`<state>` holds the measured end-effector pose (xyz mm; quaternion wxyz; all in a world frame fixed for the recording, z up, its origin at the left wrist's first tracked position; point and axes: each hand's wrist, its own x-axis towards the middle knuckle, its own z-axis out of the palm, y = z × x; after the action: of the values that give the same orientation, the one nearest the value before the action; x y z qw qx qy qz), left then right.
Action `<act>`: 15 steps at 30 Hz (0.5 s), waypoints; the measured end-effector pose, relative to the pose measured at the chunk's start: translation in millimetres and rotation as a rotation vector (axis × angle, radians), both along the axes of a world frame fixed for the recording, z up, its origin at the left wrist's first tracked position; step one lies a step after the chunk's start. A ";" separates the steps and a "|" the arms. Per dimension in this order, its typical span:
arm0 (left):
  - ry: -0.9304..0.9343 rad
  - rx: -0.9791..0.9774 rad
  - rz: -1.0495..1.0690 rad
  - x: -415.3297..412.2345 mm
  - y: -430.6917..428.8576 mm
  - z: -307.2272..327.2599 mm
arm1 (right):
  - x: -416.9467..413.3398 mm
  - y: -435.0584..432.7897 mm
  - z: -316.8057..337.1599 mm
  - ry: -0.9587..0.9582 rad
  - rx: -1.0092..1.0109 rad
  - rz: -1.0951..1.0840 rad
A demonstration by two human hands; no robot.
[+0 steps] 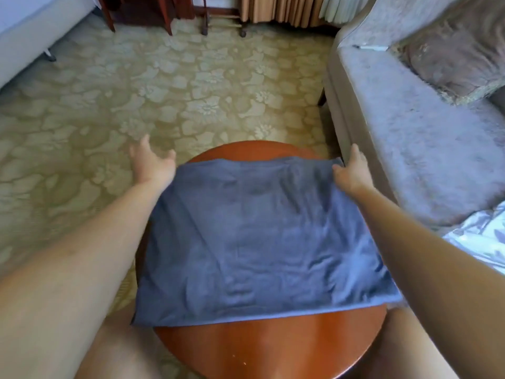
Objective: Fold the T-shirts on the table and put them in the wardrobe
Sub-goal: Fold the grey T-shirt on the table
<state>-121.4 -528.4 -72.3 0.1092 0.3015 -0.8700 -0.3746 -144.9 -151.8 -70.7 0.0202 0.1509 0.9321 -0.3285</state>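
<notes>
Right hand grip: the right hand (351,166) is pinching, as it seems, the far right corner of the T-shirt (259,236) between thumb and fingers, probably to pull that edge straight.
Left hand grip: the left hand (151,160) is spreading its fingers just beside the far left corner and is holding nothing. It is blurred, so I cannot tell if it is touching the cloth.
T-shirt: it is lying flat in the middle of the frame, showing no sleeves, so I judge it is partly folded.
Table: the round wooden table (267,348) is carrying the shirt, whose sides are hanging over the rim.
Around: a sofa (410,132) is standing at the right and a carpet (136,91) is filling the upper left. No wardrobe is showing.
</notes>
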 end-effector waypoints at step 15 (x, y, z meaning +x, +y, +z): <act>-0.408 -0.541 -0.489 163.4 69.2 -32.1 | 144.0 -17.9 -48.3 -0.120 0.458 0.239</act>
<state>41.9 -459.3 -104.4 -0.0821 0.1146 -0.9868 -0.0798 -0.8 -169.6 -119.0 0.0796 0.0594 0.9905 -0.0949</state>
